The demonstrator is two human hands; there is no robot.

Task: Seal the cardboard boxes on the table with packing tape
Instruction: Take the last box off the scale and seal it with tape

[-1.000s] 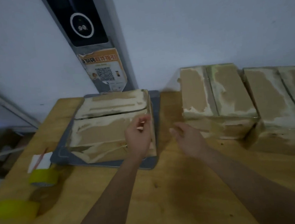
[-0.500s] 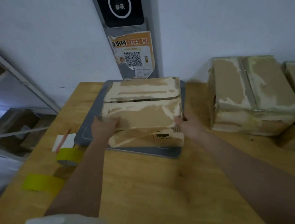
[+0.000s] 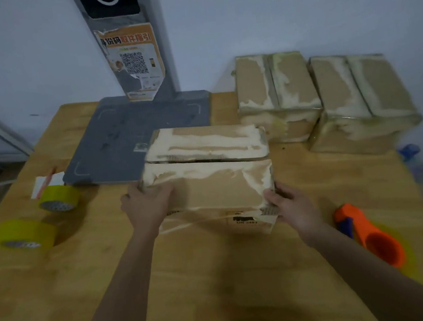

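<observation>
Both hands clamp the cardboard box (image 3: pixel 208 179) at centre frame, left hand (image 3: pixel 146 203) curled round its near-left corner, right hand (image 3: pixel 290 204) gripping the near-right edge. Its top flaps show an open seam, so sealing looks not yet begun. Yellow tape rolls (image 3: pixel 57 197) wait at left, the orange tape dispenser (image 3: pixel 369 234) at lower right, two more boxes (image 3: pixel 276 94) upper right.

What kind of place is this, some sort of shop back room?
Probably a small parcel packing or shipping station: worn cardboard boxes on a wooden table, rolls of yellow packing tape, an orange tape dispenser, and a grey platform, perhaps a scale.
</observation>
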